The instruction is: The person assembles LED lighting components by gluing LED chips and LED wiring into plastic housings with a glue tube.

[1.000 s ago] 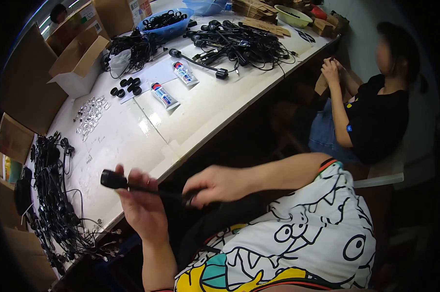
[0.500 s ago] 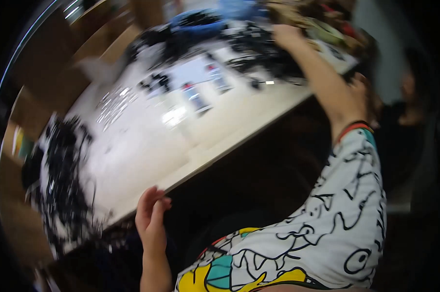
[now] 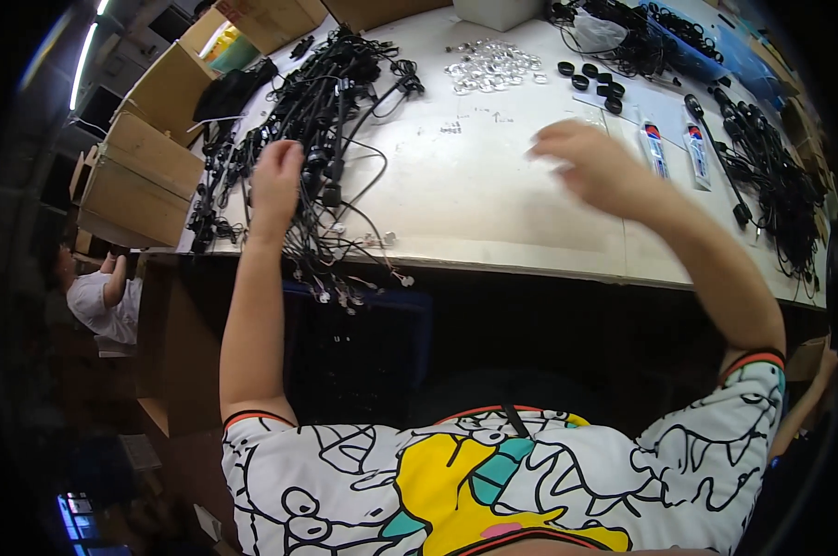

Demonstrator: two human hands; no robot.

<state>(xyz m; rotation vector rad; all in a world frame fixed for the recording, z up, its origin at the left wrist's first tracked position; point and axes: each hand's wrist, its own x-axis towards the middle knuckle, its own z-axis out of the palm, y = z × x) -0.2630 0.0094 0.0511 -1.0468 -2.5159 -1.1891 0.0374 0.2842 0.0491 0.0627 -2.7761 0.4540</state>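
Nearest, pale-tipped wire ends hang over the edge of the worktop, right of the left hand; probably fragile, they are poor gripping points. That hand is curled at the black cables; whether it holds one cannot be told. The cables lie beside and beyond it, presumably light, limp and easily tangled, best held by a stiffer black head. The right hand, blurred, is loosely spread, visibly holding nothing; clear pieces lie beyond it.

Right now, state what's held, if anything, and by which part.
The right hand shows nothing held. The left hand is at the black cables; whether it grips one, and where, cannot be told.
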